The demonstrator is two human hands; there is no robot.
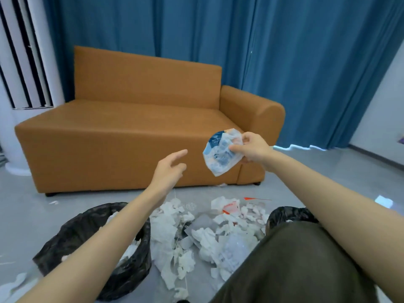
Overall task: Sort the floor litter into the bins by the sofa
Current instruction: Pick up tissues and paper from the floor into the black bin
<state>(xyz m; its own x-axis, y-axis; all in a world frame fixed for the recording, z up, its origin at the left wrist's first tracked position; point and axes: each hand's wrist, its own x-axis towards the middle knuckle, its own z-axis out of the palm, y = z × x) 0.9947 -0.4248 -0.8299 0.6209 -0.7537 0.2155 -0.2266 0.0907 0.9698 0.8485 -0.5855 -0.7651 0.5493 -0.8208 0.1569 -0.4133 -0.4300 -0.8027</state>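
1. The right hand (251,149) is raised in front of the sofa (131,127), thumb and curled fingers pinching a crumpled white-and-blue wrapper (223,152) by its right edge
2. The wrapper hangs in the air, well above the floor (32,204) and clear of both bins
3. The left hand (169,171) is lifted beside it and holds nothing; its fingers are straight and slightly spread, reaching towards the wrapper but apart from it
4. The left bin (65,243), lined with a black bag, stands on the grey floor at lower left, under the left forearm; white tissue lies inside it
5. The right bin (288,215), also black-lined, stands at lower right, mostly hidden behind the person's knee (295,270) in dark olive cloth; what it holds cannot be told
6. Between the bins a litter pile (205,237) lies on the floor: torn white tissue, bits of clear plastic, a grey sheet and a scrap with red print
7. A thin red strip (255,199) lies on the floor just beyond the pile, and more white scraps lie at the lower left corner and by the sofa's base
8. The orange-brown sofa stands in front of a blue curtain (284,62), with a white column (21,62) bearing black stripes to its left
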